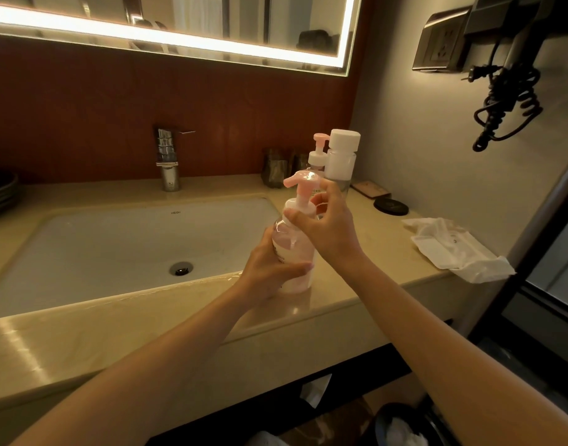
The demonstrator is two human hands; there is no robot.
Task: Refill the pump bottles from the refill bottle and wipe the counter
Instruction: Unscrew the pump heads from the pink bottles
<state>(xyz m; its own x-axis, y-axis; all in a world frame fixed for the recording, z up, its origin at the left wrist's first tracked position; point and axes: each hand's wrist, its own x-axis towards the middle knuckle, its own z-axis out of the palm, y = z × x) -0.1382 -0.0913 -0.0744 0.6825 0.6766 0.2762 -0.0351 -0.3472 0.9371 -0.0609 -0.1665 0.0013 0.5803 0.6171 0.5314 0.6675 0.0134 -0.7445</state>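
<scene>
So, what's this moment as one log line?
left hand: holds pump bottle on counter | right hand: pinches its collar | refill bottle: capped, behind | cloth: at right

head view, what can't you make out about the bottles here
Head view:
- Front pump bottle: label mostly covered by the left hand, too blurred to read.
- Its collar: the right hand pinches it, so tight or loose is unclear.
- Back pump bottle: body hidden behind the front one and the right hand.
- Refill bottle: lower part hidden by the right hand.
</scene>
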